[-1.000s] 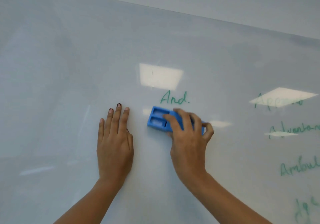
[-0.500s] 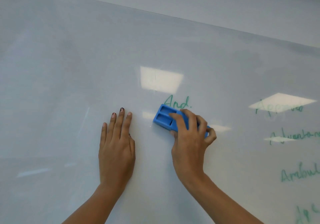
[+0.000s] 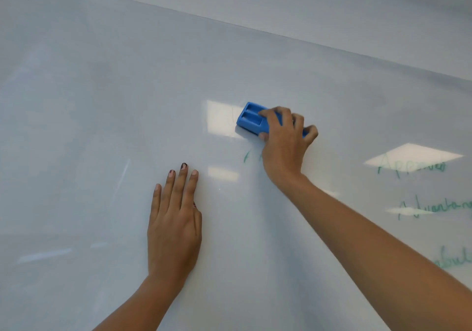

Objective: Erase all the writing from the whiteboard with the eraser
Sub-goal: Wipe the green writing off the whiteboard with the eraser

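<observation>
Eraser (image 3: 251, 120) moves far, past faint "And." trace (image 3: 246, 156) | right hand (image 3: 286, 144) grips it | left hand (image 3: 176, 228) flat on whiteboard (image 3: 102, 100), fingers straight

Blue eraser (image 3: 251, 120), green writing (image 3: 413, 168), white board (image 3: 102, 126).
Eraser is plain bright blue. Writing is faint green marker, paler on the stroke below the eraser. Board is glossy white-grey with pale rectangular light patches. Left hand (image 3: 175, 228) has chipped dark polish on two nails, the others bare pink.
</observation>
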